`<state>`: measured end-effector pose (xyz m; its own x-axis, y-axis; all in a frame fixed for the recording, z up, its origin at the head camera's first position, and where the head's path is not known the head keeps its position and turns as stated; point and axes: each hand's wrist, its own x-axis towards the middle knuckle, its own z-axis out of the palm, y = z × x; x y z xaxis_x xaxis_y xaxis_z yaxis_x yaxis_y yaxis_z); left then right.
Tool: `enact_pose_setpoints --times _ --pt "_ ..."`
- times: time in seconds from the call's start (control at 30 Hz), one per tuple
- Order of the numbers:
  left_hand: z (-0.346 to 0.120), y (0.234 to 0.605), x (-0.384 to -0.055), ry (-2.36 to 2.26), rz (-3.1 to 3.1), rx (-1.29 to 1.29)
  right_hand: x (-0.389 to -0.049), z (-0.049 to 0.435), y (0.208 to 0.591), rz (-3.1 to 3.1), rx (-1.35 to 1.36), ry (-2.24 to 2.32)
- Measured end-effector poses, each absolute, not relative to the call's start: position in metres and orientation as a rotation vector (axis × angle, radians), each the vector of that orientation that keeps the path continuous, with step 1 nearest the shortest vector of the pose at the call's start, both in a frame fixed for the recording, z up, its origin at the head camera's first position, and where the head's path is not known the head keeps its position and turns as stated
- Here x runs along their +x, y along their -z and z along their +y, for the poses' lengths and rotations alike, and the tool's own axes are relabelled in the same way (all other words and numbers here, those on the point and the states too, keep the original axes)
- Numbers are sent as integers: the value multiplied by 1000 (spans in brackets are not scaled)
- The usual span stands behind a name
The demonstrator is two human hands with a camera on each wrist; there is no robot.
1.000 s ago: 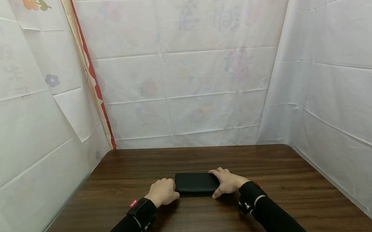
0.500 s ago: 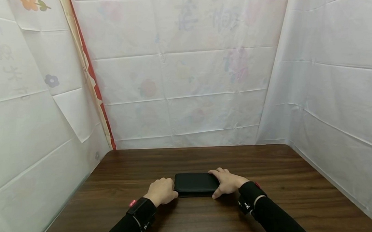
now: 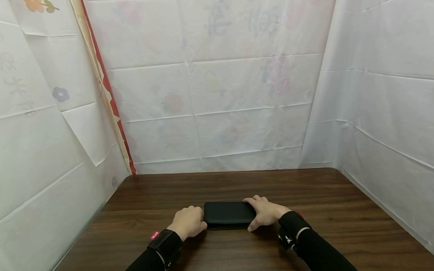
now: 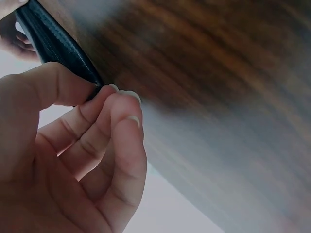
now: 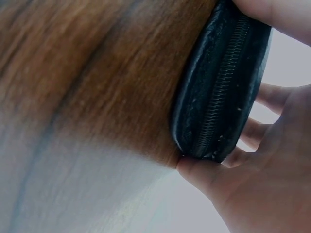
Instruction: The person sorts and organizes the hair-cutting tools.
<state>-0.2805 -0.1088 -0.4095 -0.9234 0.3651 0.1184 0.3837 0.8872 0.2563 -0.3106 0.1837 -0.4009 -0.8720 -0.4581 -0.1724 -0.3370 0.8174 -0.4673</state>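
A black zippered wallet [image 3: 229, 213] lies flat near the middle of the table, its long side facing me. My left hand [image 3: 189, 222] is at its left end. In the left wrist view, thumb and fingertips of that left hand [image 4: 92, 131] pinch the tip of the wallet [image 4: 54, 40]; whether they hold a zipper pull is hidden. Around the right end, my right hand [image 3: 265, 212] grips with thumb at the near corner and fingers at the far edge. The right wrist view shows a closed zipper [image 5: 221, 80] along the wallet's side, within the right hand [image 5: 272, 155].
The dark wood-grain table [image 3: 161, 189] has rounded far corners. White sheeting [image 3: 215, 91] hangs behind it and along both sides, with a red-edged strip [image 3: 109, 91] at the left corner. Black straps with small devices circle both wrists.
My left hand has shifted very slightly to the left at the wallet's end. The right hand and the wallet stay nearly where they were.
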Motion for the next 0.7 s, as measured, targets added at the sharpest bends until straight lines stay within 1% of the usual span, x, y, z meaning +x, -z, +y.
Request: enact_pose_setpoints --times 0.7 --pt "-111 409 -283 352 -2965 -653 -311 184 402 2732 -614 607"
